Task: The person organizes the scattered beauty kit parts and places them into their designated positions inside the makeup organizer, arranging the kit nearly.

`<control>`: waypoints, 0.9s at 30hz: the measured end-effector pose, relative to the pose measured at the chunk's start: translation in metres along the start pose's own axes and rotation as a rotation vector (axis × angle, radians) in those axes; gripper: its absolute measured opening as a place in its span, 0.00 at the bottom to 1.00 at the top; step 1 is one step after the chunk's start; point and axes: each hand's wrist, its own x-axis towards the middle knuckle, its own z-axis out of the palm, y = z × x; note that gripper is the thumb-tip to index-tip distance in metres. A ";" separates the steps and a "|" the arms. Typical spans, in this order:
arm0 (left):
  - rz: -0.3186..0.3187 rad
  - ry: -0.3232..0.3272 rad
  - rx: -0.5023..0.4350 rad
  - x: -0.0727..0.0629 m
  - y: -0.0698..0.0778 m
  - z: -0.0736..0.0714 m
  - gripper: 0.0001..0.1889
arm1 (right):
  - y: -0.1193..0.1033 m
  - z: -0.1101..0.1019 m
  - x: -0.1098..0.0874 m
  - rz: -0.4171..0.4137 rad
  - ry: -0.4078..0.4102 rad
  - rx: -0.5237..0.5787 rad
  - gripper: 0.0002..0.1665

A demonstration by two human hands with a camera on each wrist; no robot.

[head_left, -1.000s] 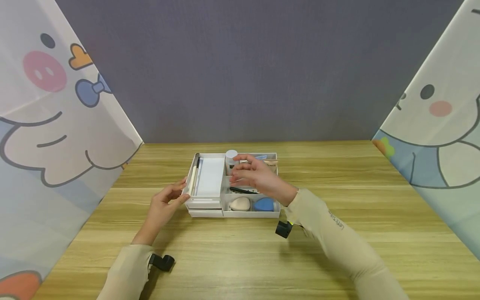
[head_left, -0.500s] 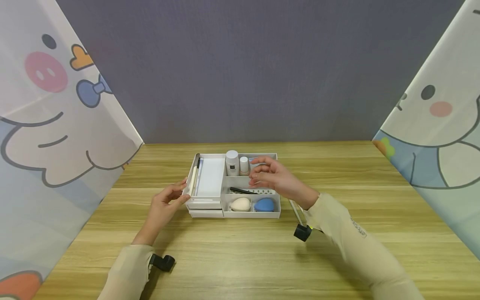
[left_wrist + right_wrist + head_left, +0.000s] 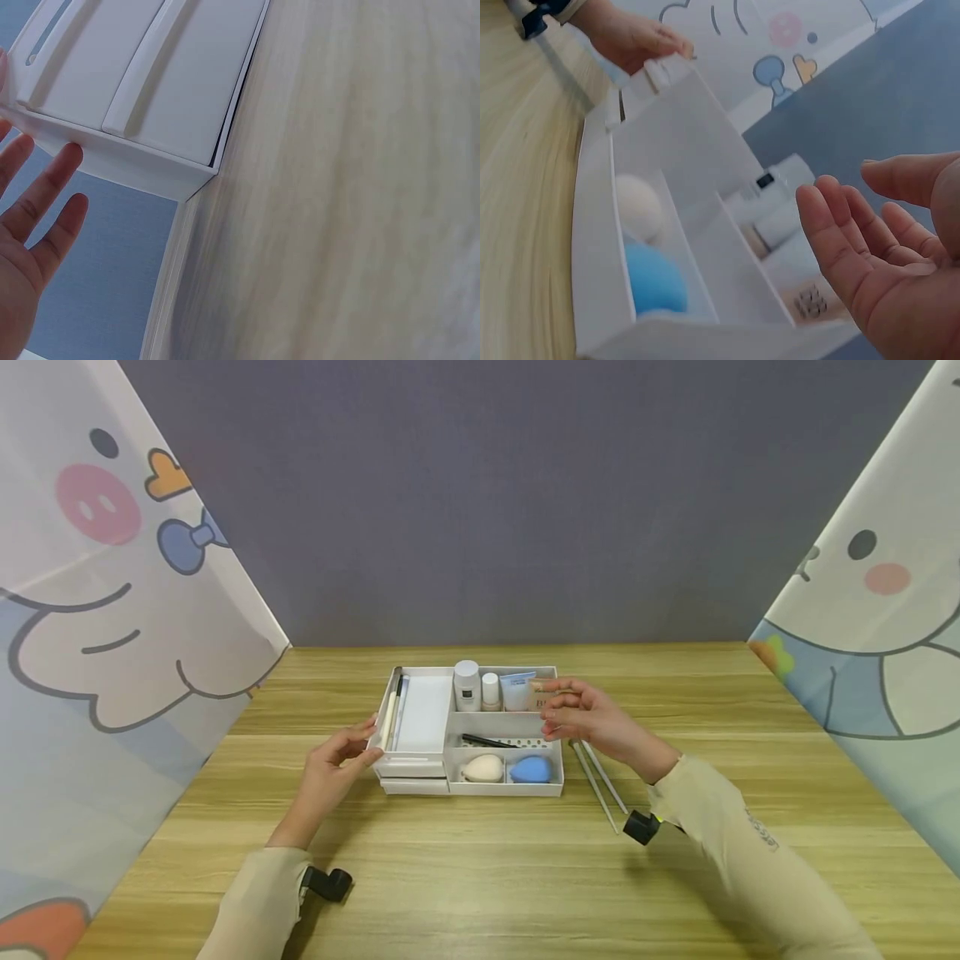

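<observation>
A white desktop organizer (image 3: 506, 790) stands on the wooden table, drawers at its lower left. My left hand (image 3: 330, 772) touches its left side, fingers extended and spread along the wall in the left wrist view. The right hand (image 3: 600, 727) hovers with nothing in it at the organizer's right side, fingers loosely bent. Near its fingertips are a beige tube (image 3: 538, 695) and a light blue tube (image 3: 517, 691). Beside these stand a small white-capped bottle (image 3: 491, 689) and a larger white bottle (image 3: 467, 689). A cream makeup sponge (image 3: 483, 768) and a blue makeup sponge (image 3: 531, 769) fill the front compartments.
A black pen-like stick (image 3: 487, 741) lies in the middle compartment. Slender sticks (image 3: 388, 722) lie in the left tray. Two thin pale rods (image 3: 596, 789) rest on the table right of the organizer. A grey panel (image 3: 510, 510) rises behind the table.
My right hand has moved rightward from above the larger white bottle to the organizer's right side, uncovering the bottles, tubes and pale rods. The left hand keeps its place.
</observation>
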 end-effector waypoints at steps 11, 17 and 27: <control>-0.001 -0.012 0.008 0.004 0.028 0.002 0.14 | 0.014 -0.030 -0.015 0.019 0.043 -0.091 0.26; 0.013 -0.011 -0.005 0.004 0.025 0.001 0.13 | 0.022 -0.044 -0.021 0.064 0.049 -0.172 0.29; -0.014 -0.020 0.006 0.003 0.027 0.001 0.13 | 0.033 -0.059 -0.032 0.201 0.032 -0.336 0.29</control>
